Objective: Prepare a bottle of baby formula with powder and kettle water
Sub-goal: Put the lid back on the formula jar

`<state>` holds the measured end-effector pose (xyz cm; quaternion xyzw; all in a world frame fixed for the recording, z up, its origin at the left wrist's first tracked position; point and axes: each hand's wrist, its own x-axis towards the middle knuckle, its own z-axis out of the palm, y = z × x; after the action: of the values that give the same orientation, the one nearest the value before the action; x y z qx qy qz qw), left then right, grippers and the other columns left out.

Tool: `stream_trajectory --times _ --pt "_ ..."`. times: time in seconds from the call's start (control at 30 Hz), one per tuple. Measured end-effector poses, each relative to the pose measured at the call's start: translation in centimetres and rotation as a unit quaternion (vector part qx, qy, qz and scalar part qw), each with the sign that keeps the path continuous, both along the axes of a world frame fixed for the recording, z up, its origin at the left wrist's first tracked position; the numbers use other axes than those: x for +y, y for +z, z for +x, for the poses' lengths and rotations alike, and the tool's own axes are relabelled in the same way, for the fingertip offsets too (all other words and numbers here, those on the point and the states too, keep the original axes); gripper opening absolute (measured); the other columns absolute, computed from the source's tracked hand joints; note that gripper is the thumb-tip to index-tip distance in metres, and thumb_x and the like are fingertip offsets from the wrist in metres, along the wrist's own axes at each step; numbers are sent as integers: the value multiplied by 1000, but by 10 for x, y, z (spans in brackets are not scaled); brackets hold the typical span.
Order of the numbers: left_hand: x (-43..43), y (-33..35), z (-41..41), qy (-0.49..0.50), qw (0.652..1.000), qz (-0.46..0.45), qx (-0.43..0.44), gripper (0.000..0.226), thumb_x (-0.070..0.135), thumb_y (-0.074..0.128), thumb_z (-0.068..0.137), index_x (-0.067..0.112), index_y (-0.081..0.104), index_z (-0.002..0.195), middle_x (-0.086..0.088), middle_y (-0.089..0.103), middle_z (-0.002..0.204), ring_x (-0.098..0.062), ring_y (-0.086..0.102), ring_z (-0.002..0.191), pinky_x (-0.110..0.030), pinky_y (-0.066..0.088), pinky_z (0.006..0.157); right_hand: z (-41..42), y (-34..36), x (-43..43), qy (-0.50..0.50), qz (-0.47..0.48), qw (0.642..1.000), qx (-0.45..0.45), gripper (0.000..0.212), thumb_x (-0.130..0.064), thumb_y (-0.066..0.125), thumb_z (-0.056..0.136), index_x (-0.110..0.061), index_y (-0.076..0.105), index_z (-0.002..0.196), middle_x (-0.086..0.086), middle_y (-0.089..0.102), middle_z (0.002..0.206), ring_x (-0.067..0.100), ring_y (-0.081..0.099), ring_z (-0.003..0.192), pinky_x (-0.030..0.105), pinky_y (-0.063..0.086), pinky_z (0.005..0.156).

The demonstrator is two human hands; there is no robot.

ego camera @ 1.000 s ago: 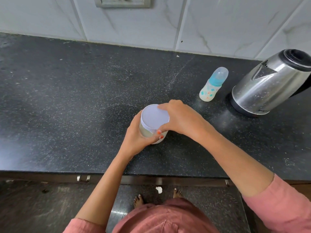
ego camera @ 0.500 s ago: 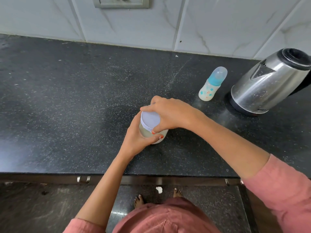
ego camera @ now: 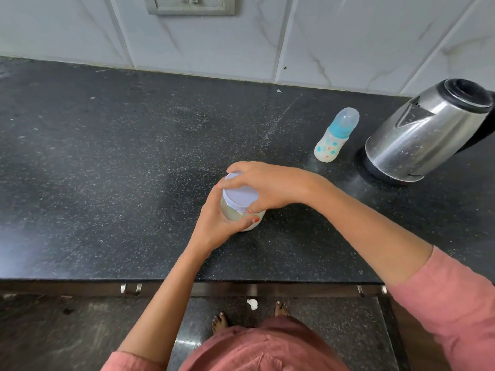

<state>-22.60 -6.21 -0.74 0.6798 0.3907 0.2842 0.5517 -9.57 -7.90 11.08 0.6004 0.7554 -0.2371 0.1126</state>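
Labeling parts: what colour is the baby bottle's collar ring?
Teal-blue, on the baby bottle under a clear cap; seen in the head view.

Black speckled stone counter [ego camera: 107, 162], w/ white tiled wall along its back edge. Resting on it – clear powder jar [ego camera: 241, 210] w/ pale lilac lid, near front-centre; capped baby bottle [ego camera: 334, 136], teal collar, standing further back to the right; steel kettle [ego camera: 426, 129] on black base, just beside the bottle, far right. Faint pale dusting across the middle – otherwise bare.
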Motion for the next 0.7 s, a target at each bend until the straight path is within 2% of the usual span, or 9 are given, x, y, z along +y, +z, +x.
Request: stream_trajectory --times 0.07,0.13,0.2,0.27,0.37,0.43,0.5,0.6,0.7 --pt "1 -1 -1 -1 1000 -4 -4 87 46 75 48 35 39 126 12 53 122 4 50 109 -11 42 83 -5 -1 -2 -39 39 998 -23 67 -27 64 80 -34 33 139 4 36 137 26 45 119 39 44 93" --pt "1 -2 -1 -6 1000 -6 -11 87 47 74 48 38 38 127 13 54 123 5 51 110 -15 44 85 -10 -1 -5 -88 81 991 -60 63 -43 61 81 -32 36 138 6 42 129 30 52 111 36 42 84" --pt "1 -2 0 -6 1000 -8 -13 88 46 74 48 41 37 127 13 54 123 2 52 111 -20 45 88 -14 -1 -7 -129 106 982 -84 64 -56 55 81 -27 39 136 8 44 127 33 54 110 36 40 80" --pt "1 -1 0 -6 1000 -10 -13 84 46 73 47 46 36 123 17 54 120 7 51 108 -13 45 84 -14 -2 -7 -158 98 979 -81 69 -62 51 80 -25 38 137 9 44 130 34 51 115 37 40 83" --pt "1 -1 0 -8 1000 -8 -11 83 47 73 47 46 36 122 20 53 120 11 50 108 -7 42 82 -3 1 -4 -150 49 987 -24 78 -55 57 80 -29 23 145 7 34 143 30 40 128 40 38 95" --pt "2 -2 0 -8 1000 -3 -5 87 50 73 48 42 35 126 18 51 123 7 48 112 -9 40 86 1 4 -2 -84 25 996 -15 85 -38 68 78 -32 16 145 5 21 150 27 24 138 43 35 105" --pt "1 -1 0 -8 1000 4 -1 85 52 72 48 41 35 124 23 50 119 10 47 110 -2 37 81 1 4 -1 -28 -7 1000 -5 84 -22 69 78 -33 20 145 5 17 152 25 16 141 44 29 110" --pt "1 -1 0 -7 1000 4 -3 87 51 72 47 37 36 125 21 51 118 10 47 108 0 37 79 0 -2 0 -18 12 1000 2 72 -20 67 78 -33 32 140 3 30 145 25 37 129 43 40 100" --pt "1 -1 0 -9 1000 -1 -11 85 49 73 48 39 38 124 18 53 119 13 49 107 -4 40 80 -7 -3 -3 -82 71 994 -33 65 -40 65 79 -35 36 138 4 42 132 28 50 115 35 44 88"
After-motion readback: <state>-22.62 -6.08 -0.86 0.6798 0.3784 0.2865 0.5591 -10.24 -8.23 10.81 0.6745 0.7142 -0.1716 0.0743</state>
